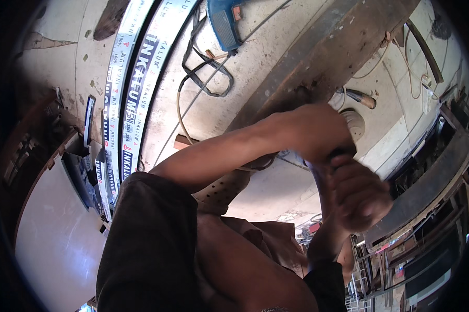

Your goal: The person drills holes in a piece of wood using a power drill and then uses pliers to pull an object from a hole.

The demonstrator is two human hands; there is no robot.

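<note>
My left hand [324, 132] is bent at the wrist in front of me, near the lower end of a long, dark, worn beam [297, 70]; its fingers are mostly hidden. Close beside it, my right hand [359, 197] is blurred, with curled fingers. Something small and dark shows between the two hands, too unclear to name. Beyond them, a tool with a wooden handle [361, 98] lies on the floor by a pale round object [353, 123]. A blue corded power tool [224, 25] lies at the top, its black cable [209, 84] looped below it.
Long profiles in printed film [141, 85] run along my left, near a pale panel [63, 226]. A perforated clog [221, 191] is under my left forearm. A pale cord [412, 78] with a connector lies at the upper right. Dark metal frames [425, 206] crowd the right side.
</note>
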